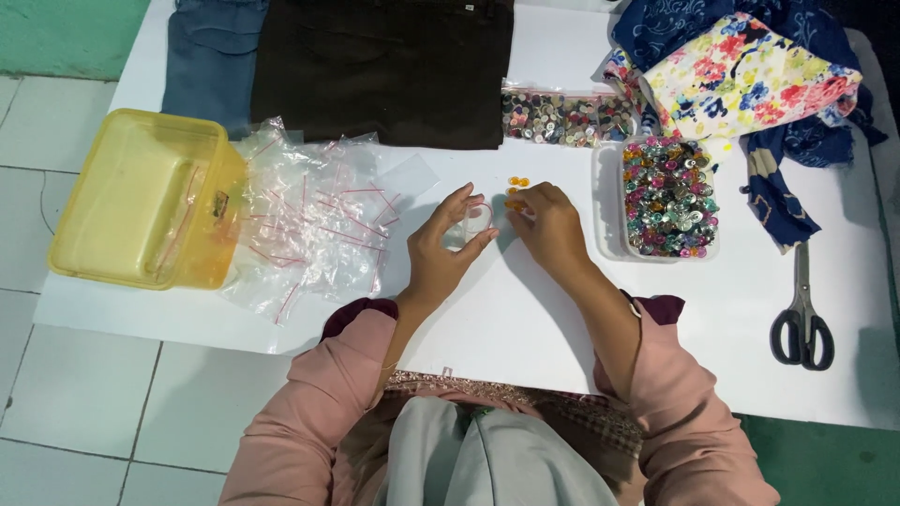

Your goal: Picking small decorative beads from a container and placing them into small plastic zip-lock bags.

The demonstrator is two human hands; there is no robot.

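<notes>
White table [525,328]: left hand [441,253] pinches a small bag [466,225] open; right hand [548,230] grips orange buttons [517,182] lying at twelve o'clock. A loose pinch could scatter buttons.

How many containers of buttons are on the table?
2: a clear bag of buttons by the dark trousers, and an open clear tub of shiny buttons right of the right hand.
</notes>
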